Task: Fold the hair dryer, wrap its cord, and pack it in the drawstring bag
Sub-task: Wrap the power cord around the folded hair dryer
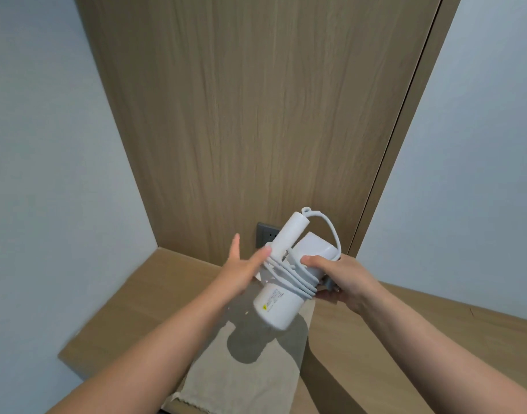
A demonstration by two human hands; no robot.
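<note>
Both hands' fingers (311,260) around cord-wrapped hair dryer (281,297).

Hair dryer (275,306) smooth white plastic; bag (241,375) beige cloth (matt); wood-grain shelf (375,354).

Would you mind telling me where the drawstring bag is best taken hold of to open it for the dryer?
Probably at the scalloped open hem of the drawstring bag, pinched from the person's side: it lies flat, mouth toward them, and that edge is unobstructed.
</note>
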